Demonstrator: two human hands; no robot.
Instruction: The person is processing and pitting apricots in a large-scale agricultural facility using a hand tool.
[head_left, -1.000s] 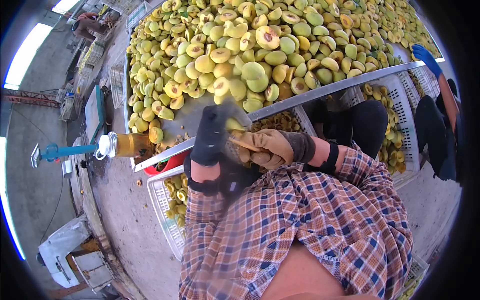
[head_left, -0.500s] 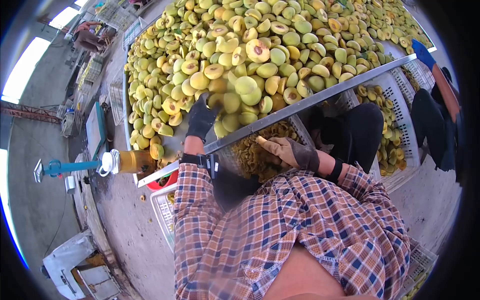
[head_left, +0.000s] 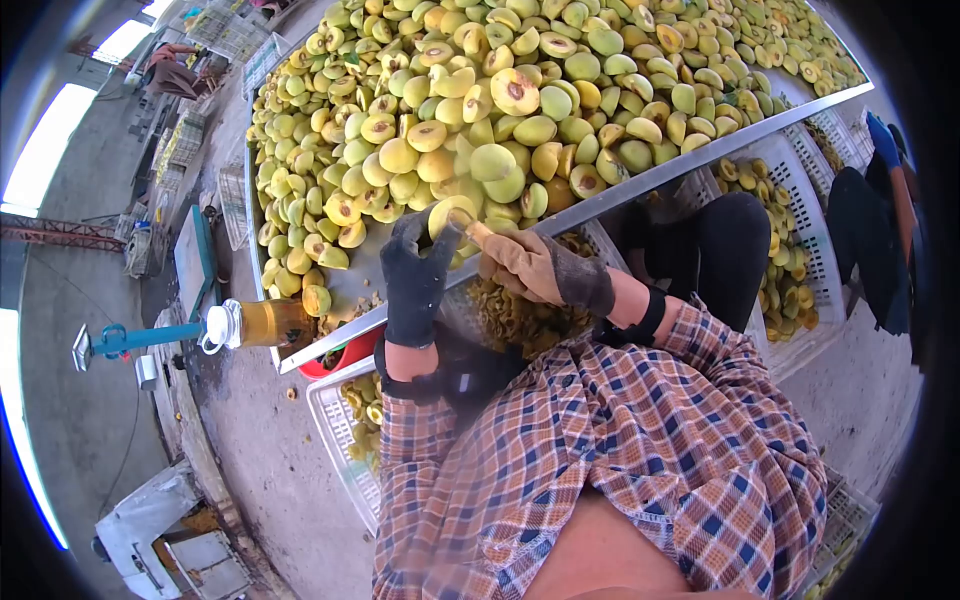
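My left hand (head_left: 418, 275), in a dark grey glove, grips a yellow-green peach half (head_left: 452, 216) at the near rim of the metal table (head_left: 360, 268). Close beside it, my right hand (head_left: 540, 268), in a tan and grey glove, is closed round a short tool with a wooden-looking handle (head_left: 479, 233). The tool's tip meets the cut face of the fruit, and its working end cannot be made out. Behind both hands lies a big heap of halved peaches (head_left: 590, 110), many with brown centres. Under my right hand, a crate holds brownish-yellow fruit scraps (head_left: 520, 315).
A jar of amber liquid (head_left: 265, 324) stands at the table's left corner. Below are a red basin (head_left: 345, 358) and a white crate (head_left: 330, 410). Another crate of fruit (head_left: 815, 255) stands at right, near a co-worker's arm (head_left: 900, 190). Another person (head_left: 172, 70) is far left.
My left hand has drawn back from the heap with a peach half in it. My right hand has risen from over the scraps crate to meet it, bringing the tool to the fruit.
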